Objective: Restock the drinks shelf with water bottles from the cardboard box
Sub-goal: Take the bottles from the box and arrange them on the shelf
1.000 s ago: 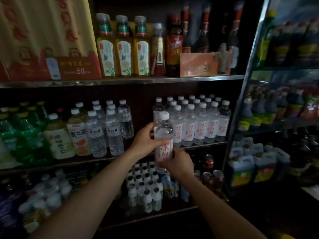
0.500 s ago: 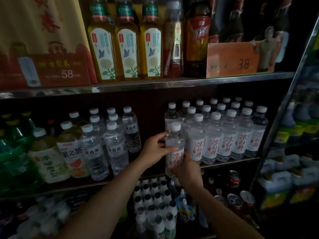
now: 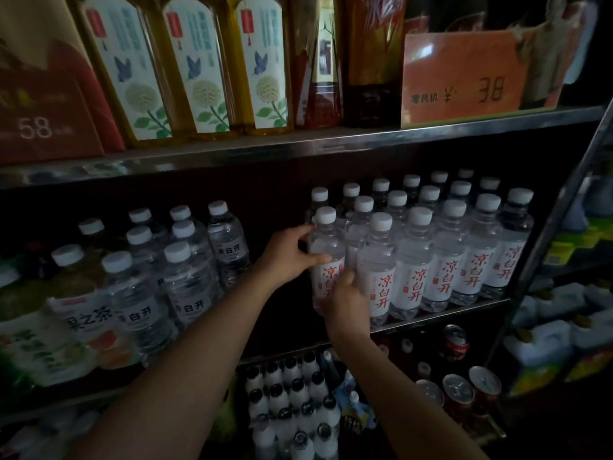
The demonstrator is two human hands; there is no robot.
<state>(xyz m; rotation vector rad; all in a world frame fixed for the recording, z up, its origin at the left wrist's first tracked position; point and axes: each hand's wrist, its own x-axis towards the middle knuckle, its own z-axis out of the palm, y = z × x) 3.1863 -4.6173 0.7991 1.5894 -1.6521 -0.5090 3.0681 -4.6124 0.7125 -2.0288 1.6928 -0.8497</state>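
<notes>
A clear water bottle [image 3: 326, 247] with a white cap and a red-lettered white label stands upright at the left end of the front row on the middle shelf [image 3: 441, 315]. My left hand [image 3: 287, 257] grips its upper body from the left, thumb across the front. My right hand [image 3: 346, 302] holds its lower part from the front. Several matching bottles [image 3: 447, 257] fill the rows to its right. The cardboard box is out of view.
Clear bottles with dark labels [image 3: 185, 277] and tea drinks [image 3: 83, 313] fill the shelf's left side, with a dark gap between them and my hands. Yellow bottles [image 3: 205, 68] and a price card [image 3: 461, 78] sit above. Cans [image 3: 464, 390] and small bottles [image 3: 292, 403] stand below.
Both hands carried the bottle up and forward to the shelf, bringing it beside the left end of the front row. The view moved closer.
</notes>
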